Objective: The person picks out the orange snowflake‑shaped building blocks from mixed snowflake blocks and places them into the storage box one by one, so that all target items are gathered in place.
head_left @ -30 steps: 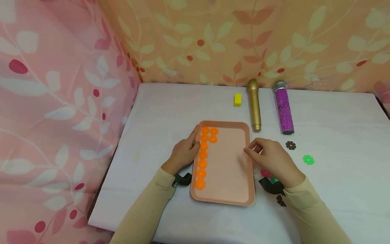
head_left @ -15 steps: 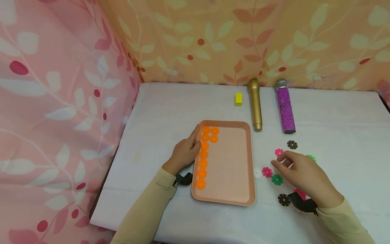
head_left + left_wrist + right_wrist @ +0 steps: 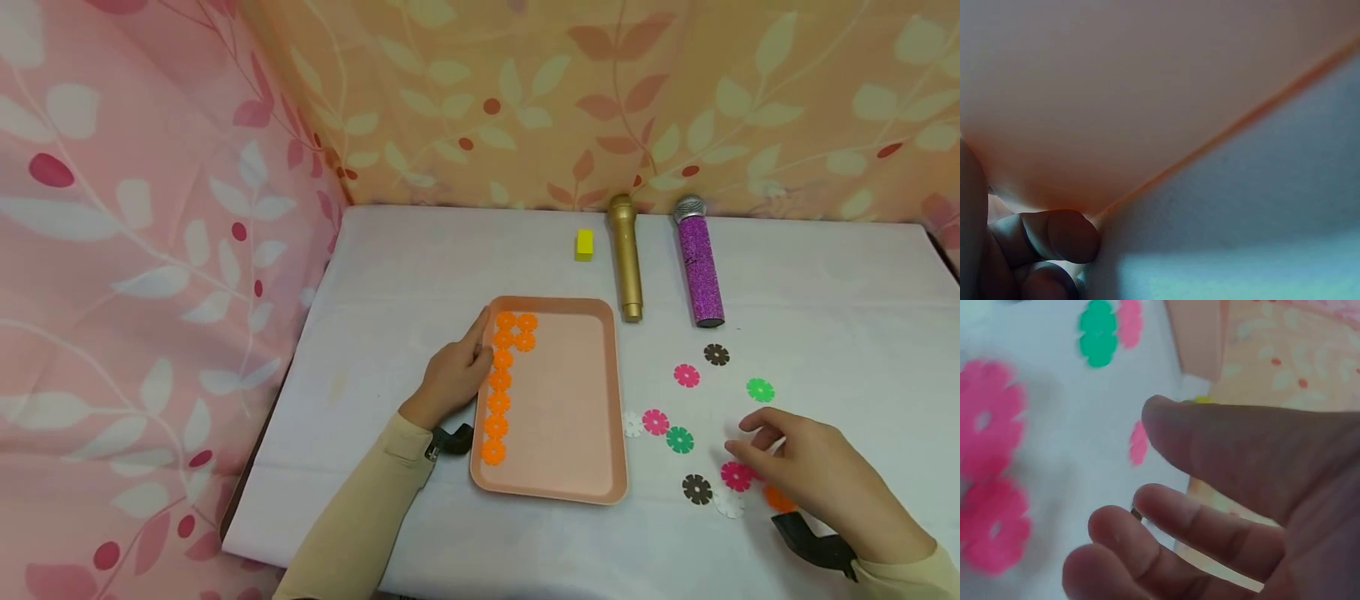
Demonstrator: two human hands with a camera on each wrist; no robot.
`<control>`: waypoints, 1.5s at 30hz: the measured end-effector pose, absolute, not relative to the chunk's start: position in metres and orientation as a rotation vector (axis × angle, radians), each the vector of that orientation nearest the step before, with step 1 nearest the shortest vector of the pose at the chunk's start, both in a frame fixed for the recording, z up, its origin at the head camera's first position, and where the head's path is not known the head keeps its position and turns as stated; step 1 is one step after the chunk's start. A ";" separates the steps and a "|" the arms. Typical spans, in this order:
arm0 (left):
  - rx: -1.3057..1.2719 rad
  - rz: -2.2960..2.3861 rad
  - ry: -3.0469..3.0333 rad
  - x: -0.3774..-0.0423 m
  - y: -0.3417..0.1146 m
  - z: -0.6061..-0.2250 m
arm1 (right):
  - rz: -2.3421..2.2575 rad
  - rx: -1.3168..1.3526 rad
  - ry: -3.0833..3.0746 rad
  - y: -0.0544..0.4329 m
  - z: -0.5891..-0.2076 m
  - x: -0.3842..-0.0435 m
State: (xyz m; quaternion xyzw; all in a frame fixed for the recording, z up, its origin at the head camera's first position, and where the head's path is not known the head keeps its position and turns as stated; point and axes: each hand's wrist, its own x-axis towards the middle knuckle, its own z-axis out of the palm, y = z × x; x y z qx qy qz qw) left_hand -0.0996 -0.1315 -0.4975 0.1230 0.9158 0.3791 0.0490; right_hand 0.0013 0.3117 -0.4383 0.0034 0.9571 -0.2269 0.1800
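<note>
A peach tray (image 3: pixel 566 400) lies on the white-covered table. Flat orange flower-shaped discs (image 3: pixel 498 402) line its left side, with two more beside the top of that column. My left hand (image 3: pixel 452 375) holds the tray's left edge, thumb at the rim; in the left wrist view its curled fingers (image 3: pixel 1069 236) are against the tray edge. To the right, my right hand (image 3: pixel 821 471) hovers over loose discs with thumb and fingers apart, holding nothing. Nearest to it are a pink disc (image 3: pixel 736 477) and an orange disc (image 3: pixel 780 499), partly hidden by the hand.
Other loose discs lie right of the tray: dark brown (image 3: pixel 697 489), green (image 3: pixel 680 439), light green (image 3: pixel 761 389) and white (image 3: pixel 727 503). Farther back are a yellow block (image 3: pixel 584 246), a gold microphone (image 3: pixel 626 262) and a purple glitter microphone (image 3: pixel 700 271). Floral cloth (image 3: pixel 480 100) hangs behind.
My right hand has moved from the tray's right edge rightward and nearer to me, over the loose discs, uncovering several of them. My left hand and the tray stay in place.
</note>
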 end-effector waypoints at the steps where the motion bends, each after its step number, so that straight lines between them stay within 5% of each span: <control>1: 0.373 1.156 2.792 -0.100 -0.132 -0.497 | -0.632 0.010 2.712 0.316 -0.440 0.003; 15: 0.367 1.151 2.814 -0.101 -0.133 -0.498 | -0.540 0.065 2.626 0.351 -0.460 0.025; 45: 0.393 1.170 2.783 -0.098 -0.133 -0.496 | -0.649 -0.222 2.700 0.306 -0.450 0.004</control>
